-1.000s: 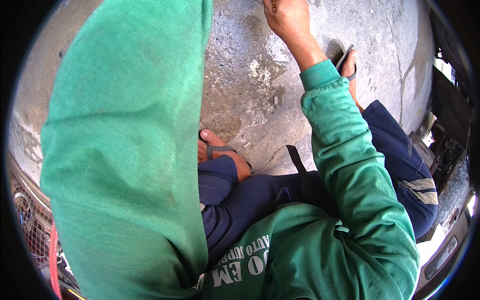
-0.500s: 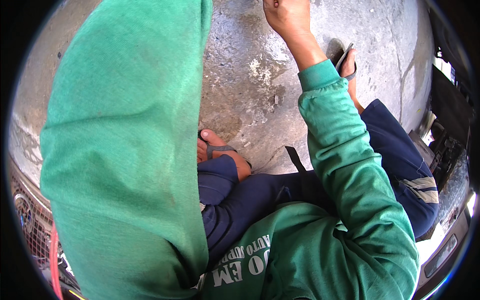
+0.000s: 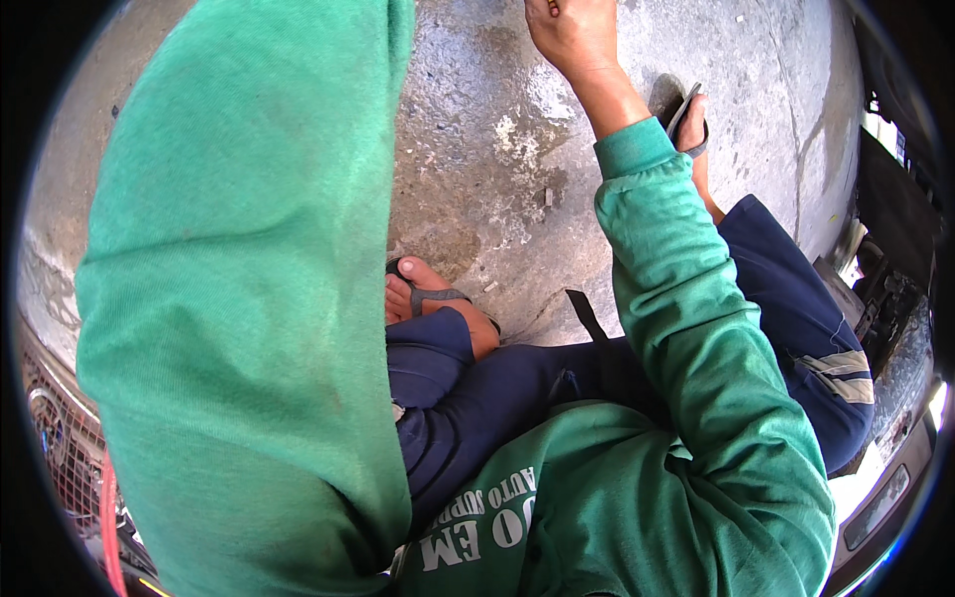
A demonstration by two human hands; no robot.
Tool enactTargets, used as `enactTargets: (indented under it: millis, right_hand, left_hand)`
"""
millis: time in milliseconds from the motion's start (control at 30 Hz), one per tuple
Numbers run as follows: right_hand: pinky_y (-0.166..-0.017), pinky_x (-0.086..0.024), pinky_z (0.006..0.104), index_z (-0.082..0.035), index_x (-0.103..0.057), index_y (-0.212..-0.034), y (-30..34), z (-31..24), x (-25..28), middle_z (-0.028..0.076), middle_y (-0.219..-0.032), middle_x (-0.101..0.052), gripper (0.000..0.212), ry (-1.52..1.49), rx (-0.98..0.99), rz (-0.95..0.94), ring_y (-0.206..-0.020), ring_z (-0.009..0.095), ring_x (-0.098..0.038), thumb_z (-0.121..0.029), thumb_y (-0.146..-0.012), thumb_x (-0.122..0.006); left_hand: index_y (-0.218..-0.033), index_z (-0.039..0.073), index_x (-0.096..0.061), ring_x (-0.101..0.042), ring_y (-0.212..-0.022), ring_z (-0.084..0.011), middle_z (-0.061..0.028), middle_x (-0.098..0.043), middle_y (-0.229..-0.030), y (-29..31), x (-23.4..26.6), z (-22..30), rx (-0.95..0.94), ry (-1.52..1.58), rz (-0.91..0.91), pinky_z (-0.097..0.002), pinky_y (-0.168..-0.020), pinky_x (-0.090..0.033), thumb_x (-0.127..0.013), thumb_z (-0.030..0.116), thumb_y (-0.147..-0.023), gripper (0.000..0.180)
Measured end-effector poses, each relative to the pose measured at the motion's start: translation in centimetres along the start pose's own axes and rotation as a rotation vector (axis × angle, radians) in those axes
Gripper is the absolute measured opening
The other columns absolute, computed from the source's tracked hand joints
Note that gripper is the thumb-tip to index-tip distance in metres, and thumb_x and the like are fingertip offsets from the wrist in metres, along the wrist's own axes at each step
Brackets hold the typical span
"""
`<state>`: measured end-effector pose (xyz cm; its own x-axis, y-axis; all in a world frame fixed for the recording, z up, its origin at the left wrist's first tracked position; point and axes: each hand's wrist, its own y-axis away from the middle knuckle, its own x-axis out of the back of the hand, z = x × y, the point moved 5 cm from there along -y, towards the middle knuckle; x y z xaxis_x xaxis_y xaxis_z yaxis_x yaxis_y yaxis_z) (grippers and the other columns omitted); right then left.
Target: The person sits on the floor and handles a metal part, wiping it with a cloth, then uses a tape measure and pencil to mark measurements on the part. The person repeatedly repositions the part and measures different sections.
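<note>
At the top edge my right hand (image 3: 579, 38) is curled closed, partly cut off by the picture's rim. A tiny dark and yellowish end of something (image 3: 553, 9) shows between its fingers; its kind cannot be made out. The green right sleeve (image 3: 686, 269) reaches up from the lower right to that wrist. My left arm's green sleeve (image 3: 239, 279) fills the left side, very near the camera. The left hand lies beyond the upper edge, so whatever it touches is hidden.
Below is a stained, partly wet concrete floor (image 3: 517, 149). My sandalled feet show, one foot (image 3: 428, 284) at the middle and another (image 3: 693, 124) at the upper right. A wire mesh (image 3: 65, 438) and a red tube (image 3: 109, 517) stand at lower left; dark machine parts (image 3: 885, 289) line the right.
My left sleeve has shifted slightly left. The right hand stays almost in place, and the small thing in its fingers shows a little more yellow.
</note>
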<state>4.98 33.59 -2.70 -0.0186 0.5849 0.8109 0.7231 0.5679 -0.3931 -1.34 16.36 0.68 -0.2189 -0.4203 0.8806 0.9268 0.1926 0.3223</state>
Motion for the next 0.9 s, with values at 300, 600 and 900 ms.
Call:
enactTargets:
  millis: [300,600,900]
  right_hand:
    - [-0.078,-0.052,0.0552,0.003,-0.059,-0.106,-0.1,1.1,-1.0,0.029,-0.094,-0.066,0.021,-0.071,-0.212,-0.074,-0.088,0.049,-0.064,-0.012,-0.092,-0.057]
    - [-0.077,-0.053,0.0573,0.003,-0.060,-0.100,-0.5,1.0,-3.3,0.030,-0.090,-0.065,0.019,0.068,-0.194,-0.032,-0.083,0.050,-0.065,-0.014,-0.093,-0.058]
    - [-0.078,-0.054,0.0564,0.003,-0.061,-0.107,-0.1,0.0,-3.9,0.029,-0.096,-0.068,0.023,0.062,-0.218,-0.052,-0.086,0.048,-0.067,-0.015,-0.093,-0.060]
  left_hand:
    - [-0.121,-0.005,-0.070,-0.072,-0.110,-0.0329,-0.0232,-0.073,-0.119,-0.3,-0.1,0.1,0.024,0.012,0.052,-0.0397,-0.090,-0.059,-0.089,0.035,-0.068,0.068]
    - [-0.123,-0.010,-0.066,-0.073,-0.108,-0.0335,-0.0241,-0.073,-0.118,-0.1,0.0,0.2,0.041,0.032,0.030,-0.0402,-0.089,-0.059,-0.090,0.033,-0.067,0.074]
    - [-0.118,-0.007,-0.070,-0.072,-0.111,-0.0346,-0.0248,-0.073,-0.118,0.5,0.2,-0.1,0.040,0.095,0.133,-0.0402,-0.091,-0.058,-0.090,0.031,-0.066,0.067]
